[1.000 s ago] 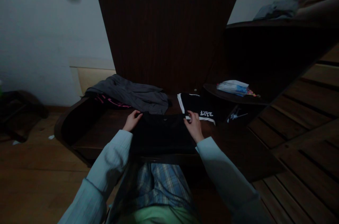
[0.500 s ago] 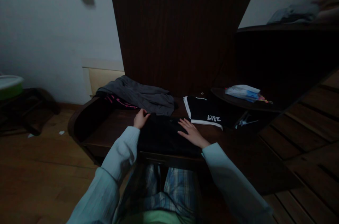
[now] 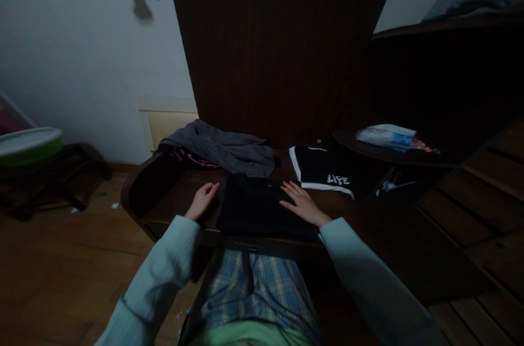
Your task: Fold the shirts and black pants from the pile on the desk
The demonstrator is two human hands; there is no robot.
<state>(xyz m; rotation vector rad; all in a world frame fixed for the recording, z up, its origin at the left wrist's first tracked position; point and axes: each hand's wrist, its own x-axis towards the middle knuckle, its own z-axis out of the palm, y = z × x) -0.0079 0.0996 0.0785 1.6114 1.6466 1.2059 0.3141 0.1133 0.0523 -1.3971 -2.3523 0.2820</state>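
A black folded garment (image 3: 257, 207) lies flat on the dark wooden bench, close to its front edge. My right hand (image 3: 303, 204) rests on the garment's right part, fingers stretched out and spread. Just off the garment's left edge, my left hand (image 3: 203, 200) is closed with its fingers curled together, and nothing shows in them. Behind the garment lies a crumpled grey cloth (image 3: 229, 147), partly over a black piece with pink marks (image 3: 194, 157). To the right rear is a folded black garment with white trim and white lettering (image 3: 323, 168).
A blue and white packet (image 3: 387, 137) sits on a small rounded shelf (image 3: 352, 145) at the right. The bench's raised curved end (image 3: 135, 188) stands at the left. Beyond it, a green tub with a pale lid (image 3: 33, 152) rests on a dark stool (image 3: 73, 171).
My left hand has let go of the black garment's left far corner and moved left and nearer to me. The right hand stays on the cloth. The view has shifted slightly.
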